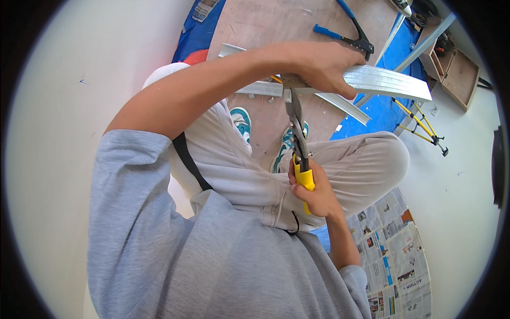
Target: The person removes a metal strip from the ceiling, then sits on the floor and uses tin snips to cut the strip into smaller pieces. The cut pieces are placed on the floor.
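Note:
My left hand [325,68] is closed around a shiny metal channel [393,82], held out in front of me above the floor. The thumb and fingers wrap its edges, and the channel's long end sticks out to the right. My right hand [319,194] grips the yellow handles of a pair of tin snips [298,130], nearer my lap. The snips point away from me, their grey jaws at the channel's left end, just below my left wrist. Whether the blades bite into the metal cannot be made out.
Cut channel pieces [345,108] lie on the wooden board [265,26] by my shoes [241,123]. Beyond my left hand rests a black tool with blue handles [361,43]. At right are a blue sheet [390,64], an open wooden box [459,80], a yellow tripod [425,127] and newspaper [393,260].

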`<act>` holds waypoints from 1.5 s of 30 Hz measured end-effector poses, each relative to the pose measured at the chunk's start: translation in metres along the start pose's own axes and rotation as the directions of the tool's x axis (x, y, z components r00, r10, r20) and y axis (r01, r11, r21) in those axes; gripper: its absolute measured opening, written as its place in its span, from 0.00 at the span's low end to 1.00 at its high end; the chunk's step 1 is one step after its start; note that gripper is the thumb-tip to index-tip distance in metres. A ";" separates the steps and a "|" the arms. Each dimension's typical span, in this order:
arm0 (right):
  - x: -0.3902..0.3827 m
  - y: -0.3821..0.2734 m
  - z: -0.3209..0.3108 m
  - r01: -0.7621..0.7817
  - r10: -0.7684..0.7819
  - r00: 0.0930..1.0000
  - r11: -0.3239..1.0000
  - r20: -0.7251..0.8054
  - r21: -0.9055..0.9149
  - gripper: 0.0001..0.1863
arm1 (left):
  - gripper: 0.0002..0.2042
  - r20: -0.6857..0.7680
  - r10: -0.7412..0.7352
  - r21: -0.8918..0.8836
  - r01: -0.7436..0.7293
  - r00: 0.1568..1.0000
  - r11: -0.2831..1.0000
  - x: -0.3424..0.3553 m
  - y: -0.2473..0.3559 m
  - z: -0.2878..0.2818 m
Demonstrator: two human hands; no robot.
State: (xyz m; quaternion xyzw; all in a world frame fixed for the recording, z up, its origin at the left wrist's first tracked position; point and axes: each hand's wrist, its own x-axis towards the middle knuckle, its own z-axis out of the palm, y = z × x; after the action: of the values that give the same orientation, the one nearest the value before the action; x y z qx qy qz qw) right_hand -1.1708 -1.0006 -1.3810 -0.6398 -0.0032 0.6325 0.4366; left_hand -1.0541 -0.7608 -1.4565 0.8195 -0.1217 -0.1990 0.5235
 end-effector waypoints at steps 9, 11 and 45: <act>-0.013 -0.004 0.013 -0.070 0.075 0.997 0.989 -0.032 0.132 0.18 | 0.37 -0.081 -0.101 0.067 0.107 0.992 0.992 -0.002 0.012 -0.001; -0.013 -0.004 0.008 -0.051 0.049 0.995 0.998 -0.086 -0.028 0.15 | 0.37 -0.058 -0.128 0.050 0.131 0.990 0.990 -0.004 0.015 0.000; -0.010 0.000 0.001 -0.113 0.099 0.989 0.986 -0.114 -0.127 0.13 | 0.36 0.095 -0.233 0.071 0.227 0.968 0.971 0.001 0.007 0.002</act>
State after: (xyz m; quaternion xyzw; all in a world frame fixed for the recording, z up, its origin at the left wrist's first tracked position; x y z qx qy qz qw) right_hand -1.1737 -1.0060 -1.3730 -0.6998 0.0123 0.6178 0.3583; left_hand -1.0537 -0.7657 -1.4507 0.8320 -0.0586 -0.2966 0.4651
